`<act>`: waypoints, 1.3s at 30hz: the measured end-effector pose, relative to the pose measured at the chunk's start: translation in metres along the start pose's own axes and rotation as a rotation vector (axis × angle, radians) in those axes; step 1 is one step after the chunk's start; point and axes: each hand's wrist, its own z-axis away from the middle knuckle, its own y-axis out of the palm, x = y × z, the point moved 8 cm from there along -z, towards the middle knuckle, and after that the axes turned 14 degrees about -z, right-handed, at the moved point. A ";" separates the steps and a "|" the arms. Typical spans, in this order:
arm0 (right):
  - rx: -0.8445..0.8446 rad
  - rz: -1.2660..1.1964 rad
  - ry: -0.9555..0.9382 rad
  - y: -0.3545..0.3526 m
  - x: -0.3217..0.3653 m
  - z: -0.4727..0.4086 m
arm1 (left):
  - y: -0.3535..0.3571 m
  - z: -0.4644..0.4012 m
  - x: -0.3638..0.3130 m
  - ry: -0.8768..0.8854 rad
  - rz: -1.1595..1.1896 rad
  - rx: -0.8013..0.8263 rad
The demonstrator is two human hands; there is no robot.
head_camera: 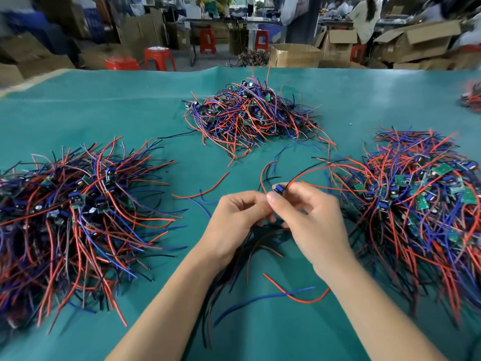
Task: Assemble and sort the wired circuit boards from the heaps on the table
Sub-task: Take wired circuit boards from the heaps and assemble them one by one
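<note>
Three heaps of small circuit boards with red, blue and black wires lie on the green table cover [104, 113]: a left heap [78, 217], a far middle heap [250, 113] and a right heap [421, 204]. My right hand [309, 217] pinches a small blue-topped board [279, 189] whose red and black wires arc up and away. My left hand [239, 217] is curled just left of it, its fingertips at the board's wires. Below both hands hangs a bundle of dark wires [234, 277]; which hand holds it is hidden.
Loose red and blue wires [291, 295] lie between my forearms, and more lie loose [203, 194] ahead of my left hand. A small fourth heap [472, 97] sits at the far right edge. Beyond the table stand red stools, cardboard boxes and people at benches.
</note>
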 end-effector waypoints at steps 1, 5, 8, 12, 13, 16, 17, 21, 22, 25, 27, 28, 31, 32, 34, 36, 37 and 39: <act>-0.010 0.006 -0.032 -0.002 0.003 0.000 | 0.000 0.000 -0.001 0.007 -0.018 0.010; -0.033 0.049 -0.131 -0.007 0.010 -0.001 | 0.002 0.001 -0.002 0.020 -0.058 0.038; -0.146 -0.010 -0.117 -0.020 0.012 -0.006 | 0.004 0.002 -0.002 0.011 -0.059 0.066; -0.279 -0.124 -0.109 -0.041 0.015 -0.009 | 0.007 0.002 -0.001 0.008 -0.087 0.100; -0.305 -0.156 -0.114 -0.046 0.016 -0.009 | 0.008 0.002 -0.001 0.004 -0.092 0.110; -0.378 -0.222 -0.142 -0.062 0.023 -0.010 | 0.010 0.003 0.000 -0.002 -0.086 0.138; -0.403 -0.221 -0.148 -0.068 0.026 -0.010 | 0.011 0.004 0.000 0.003 -0.089 0.150; -0.509 -0.223 -0.197 -0.092 0.047 -0.009 | 0.015 0.006 -0.004 0.015 -0.103 0.182; -0.544 -0.227 -0.210 -0.103 0.053 -0.008 | 0.014 0.006 -0.004 0.012 -0.110 0.178; -0.648 -0.160 -0.186 -0.148 0.071 -0.005 | 0.009 0.003 0.000 -0.008 -0.093 0.127; -0.574 0.128 -0.061 -0.174 0.076 -0.013 | 0.006 0.002 0.001 -0.022 -0.074 0.092; -0.509 0.324 0.031 -0.182 0.075 -0.018 | 0.006 0.002 0.001 -0.024 -0.072 0.082; -0.437 0.800 0.142 -0.196 0.083 -0.022 | 0.006 0.002 0.000 -0.012 -0.083 0.078; -0.445 0.880 0.114 -0.195 0.089 -0.025 | 0.006 0.002 0.000 -0.007 -0.083 0.077; -0.457 0.874 0.022 -0.162 0.107 -0.033 | 0.006 0.002 0.000 -0.008 -0.080 0.075; -0.305 0.890 -0.128 -0.095 0.113 -0.051 | 0.006 0.002 0.000 -0.021 -0.088 0.074; -0.177 0.924 -0.164 -0.057 0.106 -0.061 | 0.006 0.002 0.000 -0.026 -0.090 0.074; 0.076 0.936 -0.125 0.013 0.075 -0.083 | 0.006 0.002 -0.001 -0.028 -0.089 0.072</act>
